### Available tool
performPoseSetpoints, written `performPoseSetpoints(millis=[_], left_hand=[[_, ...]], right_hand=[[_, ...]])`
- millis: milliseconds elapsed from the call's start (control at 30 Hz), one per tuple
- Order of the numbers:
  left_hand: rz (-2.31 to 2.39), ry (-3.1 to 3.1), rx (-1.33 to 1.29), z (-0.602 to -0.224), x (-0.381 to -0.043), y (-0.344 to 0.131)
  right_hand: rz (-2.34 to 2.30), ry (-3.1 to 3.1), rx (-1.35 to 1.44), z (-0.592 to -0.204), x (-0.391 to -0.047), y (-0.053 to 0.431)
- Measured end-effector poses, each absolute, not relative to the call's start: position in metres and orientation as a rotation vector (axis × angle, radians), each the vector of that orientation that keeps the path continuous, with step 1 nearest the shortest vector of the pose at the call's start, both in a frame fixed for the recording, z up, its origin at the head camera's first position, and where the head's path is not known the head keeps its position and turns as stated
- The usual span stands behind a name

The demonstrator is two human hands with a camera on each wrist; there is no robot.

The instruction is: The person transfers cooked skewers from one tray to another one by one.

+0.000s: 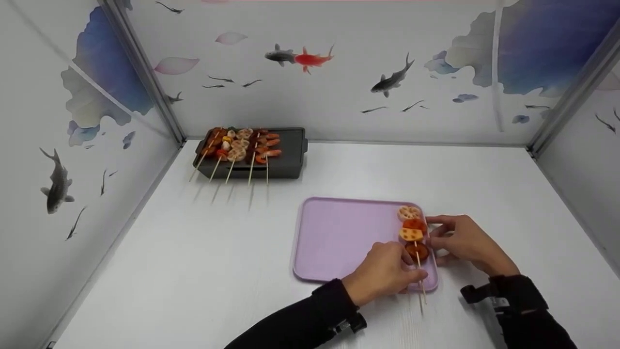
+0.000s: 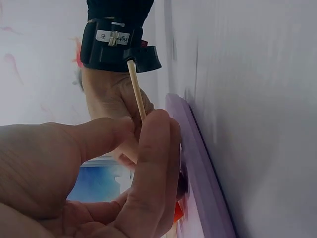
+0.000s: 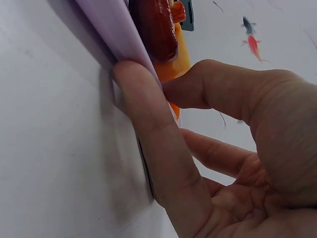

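Observation:
A skewer of food pieces (image 1: 411, 234) lies along the right side of a lilac tray (image 1: 339, 237). It carries a lotus root slice, an orange-red piece, a yellow piece with brown spots and a round brown piece. My left hand (image 1: 382, 271) pinches its wooden stick (image 2: 136, 89) between thumb and fingers near the tray's front edge. At the tray's right edge, my right hand (image 1: 467, 242) grips the rim, thumb on the inner side and a finger outside. In the right wrist view the round brown piece (image 3: 156, 29) sits just beyond the thumb.
A dark grey grill box (image 1: 290, 167) stands at the back left against the wall. Several loaded skewers (image 1: 237, 154) lie across it, their sticks poking out over its front. White panels with painted fish enclose the white table (image 1: 218, 271) at the back and sides.

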State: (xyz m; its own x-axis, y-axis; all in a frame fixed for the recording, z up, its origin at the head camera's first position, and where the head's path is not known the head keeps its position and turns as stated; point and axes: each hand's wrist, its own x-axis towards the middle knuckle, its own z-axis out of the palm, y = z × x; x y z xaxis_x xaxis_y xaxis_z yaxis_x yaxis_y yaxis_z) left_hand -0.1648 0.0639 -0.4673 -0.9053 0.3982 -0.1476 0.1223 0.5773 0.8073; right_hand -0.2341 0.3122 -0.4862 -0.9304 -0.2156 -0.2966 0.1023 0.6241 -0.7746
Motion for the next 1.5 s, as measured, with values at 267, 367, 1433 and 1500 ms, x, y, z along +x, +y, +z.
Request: performPoseSetpoints(millis=[267,367,1433,1500], left_hand=[[1.237,2.553,0.472,-0.461,-0.169,0.054],[1.239,2.585,0.465,-0.458,-0.17,0.051],[1.069,3.074,0.462,-0.453,-0.2,-0.008],[1.053,3.111,0.456,-0.453,-0.204,-0.015]], right_hand=[[-1.202,2.498,-0.069,-0.491,-0.234,0.314],[-1.204,2.504,-0.08,-0.492,-0.234,0.315],[-1.181,2.509,-0.067,-0.487,-0.234,0.312],[-1.178,2.507,-0.062,-0.487,-0.234,0.312]])
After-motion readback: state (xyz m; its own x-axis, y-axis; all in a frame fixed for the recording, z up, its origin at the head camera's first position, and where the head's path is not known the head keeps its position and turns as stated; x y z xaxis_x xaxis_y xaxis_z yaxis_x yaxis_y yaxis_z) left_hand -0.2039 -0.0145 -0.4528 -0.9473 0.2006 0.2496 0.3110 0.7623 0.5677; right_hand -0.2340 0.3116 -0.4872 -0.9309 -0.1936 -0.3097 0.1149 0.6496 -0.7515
